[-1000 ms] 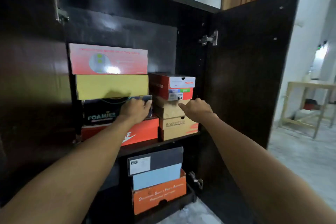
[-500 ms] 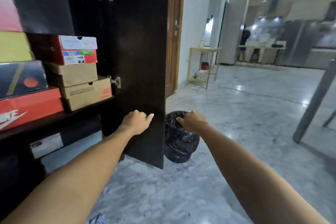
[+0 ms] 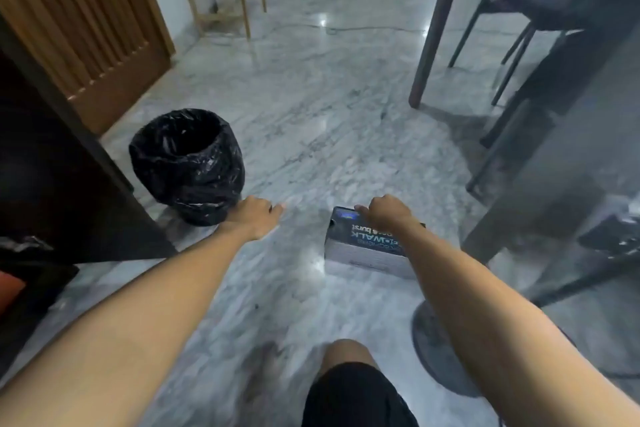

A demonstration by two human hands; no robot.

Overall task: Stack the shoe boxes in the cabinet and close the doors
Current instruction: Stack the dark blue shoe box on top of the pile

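Note:
A dark blue shoe box (image 3: 363, 246) with light lettering lies on the marble floor (image 3: 311, 114), to the right of centre. My right hand (image 3: 385, 213) hovers over its far end with fingers loosely curled; whether it touches the box is unclear. Out over bare floor to the box's left, my left hand (image 3: 257, 215) holds nothing and its fingers are loosely curled. The open dark cabinet door (image 3: 69, 166) fills the left edge. An orange box (image 3: 10, 288) inside the cabinet shows at the far left.
A bin lined with a black bag (image 3: 187, 163) stands by the cabinet door. A table leg (image 3: 436, 24) and dark chairs (image 3: 519, 28) stand at the right. A round fan base (image 3: 436, 333) lies near my right arm. My knee (image 3: 346, 354) is below.
My view has swung from the cabinet shelves right and down to the floor. Both hands left the stacked boxes, and the right one now hangs over the dark blue box.

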